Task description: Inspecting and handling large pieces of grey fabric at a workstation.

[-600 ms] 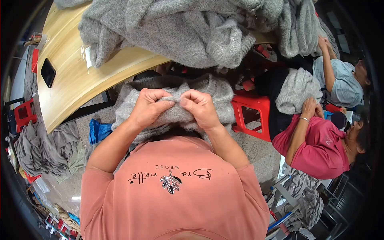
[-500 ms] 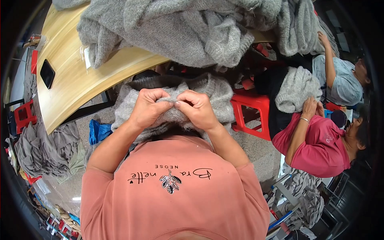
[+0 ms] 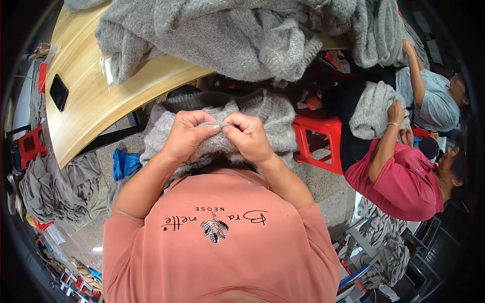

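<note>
A grey fuzzy knitted garment (image 3: 262,113) lies bunched over my lap, just below the wooden table's edge. My left hand (image 3: 187,135) and my right hand (image 3: 250,136) both pinch a fold of it, knuckles up and fingertips nearly touching in the middle. The cloth between the fingertips is mostly hidden by my fingers. My forearms come up from my salmon-pink shirt at the bottom of the view.
A large heap of grey knitwear (image 3: 217,35) covers the wooden table (image 3: 86,96), where a black phone (image 3: 58,92) lies. A red stool (image 3: 317,137) stands to my right. Two seated people (image 3: 404,177) handle grey garments there. More grey cloth (image 3: 50,184) is piled on the floor left.
My right hand has shifted slightly left, closer to my left hand, on the grey garment. Otherwise nothing has moved.
</note>
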A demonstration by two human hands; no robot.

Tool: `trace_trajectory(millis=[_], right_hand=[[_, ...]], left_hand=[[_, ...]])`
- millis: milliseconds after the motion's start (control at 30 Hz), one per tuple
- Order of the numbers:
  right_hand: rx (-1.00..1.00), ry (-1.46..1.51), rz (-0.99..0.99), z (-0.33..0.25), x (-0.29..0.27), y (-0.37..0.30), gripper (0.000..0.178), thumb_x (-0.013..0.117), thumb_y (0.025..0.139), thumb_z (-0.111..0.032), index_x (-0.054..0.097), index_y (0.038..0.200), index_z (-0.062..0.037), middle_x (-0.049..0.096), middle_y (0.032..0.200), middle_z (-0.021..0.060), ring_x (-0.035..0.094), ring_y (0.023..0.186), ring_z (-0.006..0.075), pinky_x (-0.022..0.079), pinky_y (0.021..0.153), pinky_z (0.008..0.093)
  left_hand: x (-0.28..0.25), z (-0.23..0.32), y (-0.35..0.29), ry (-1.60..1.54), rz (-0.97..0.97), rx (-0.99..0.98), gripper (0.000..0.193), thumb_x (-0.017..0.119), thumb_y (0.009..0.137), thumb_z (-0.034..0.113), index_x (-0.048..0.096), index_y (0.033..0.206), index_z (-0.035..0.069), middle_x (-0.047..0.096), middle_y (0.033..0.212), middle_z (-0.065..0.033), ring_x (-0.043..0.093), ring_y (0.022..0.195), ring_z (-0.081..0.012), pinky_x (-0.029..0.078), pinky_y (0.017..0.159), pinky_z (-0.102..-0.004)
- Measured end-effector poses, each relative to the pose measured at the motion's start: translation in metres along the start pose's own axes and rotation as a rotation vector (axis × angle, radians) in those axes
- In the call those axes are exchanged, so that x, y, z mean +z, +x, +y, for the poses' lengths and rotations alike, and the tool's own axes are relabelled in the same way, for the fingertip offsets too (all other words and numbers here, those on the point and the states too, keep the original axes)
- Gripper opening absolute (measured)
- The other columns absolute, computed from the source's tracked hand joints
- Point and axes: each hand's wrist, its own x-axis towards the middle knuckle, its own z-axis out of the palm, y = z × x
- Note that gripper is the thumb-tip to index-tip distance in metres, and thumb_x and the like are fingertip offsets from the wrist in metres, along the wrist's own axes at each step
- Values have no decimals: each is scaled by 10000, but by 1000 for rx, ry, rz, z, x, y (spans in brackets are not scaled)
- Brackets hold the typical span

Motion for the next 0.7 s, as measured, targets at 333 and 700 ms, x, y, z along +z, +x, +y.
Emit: trace_trajectory(millis=[333,700], right_hand=[[-360,-609,338,-1,-48,-50,434,723,575,-133,528,937,5,539,817,88,528,709,198,438,620,274],[-370,-627,149,34,-47,-44,255,615,622,25,545,866,5,563,816,110,546,740,269,442,644,321]], left_hand=[[-14,19,11,-284,56,-123,32,576,711,13,574,741,3,598,694,-39,549,593,-83,445,567,-214],[-22,28,0,-394,24,-85,87,587,719,15,566,801,-4,617,760,-80,583,648,-121,480,636,-246]])
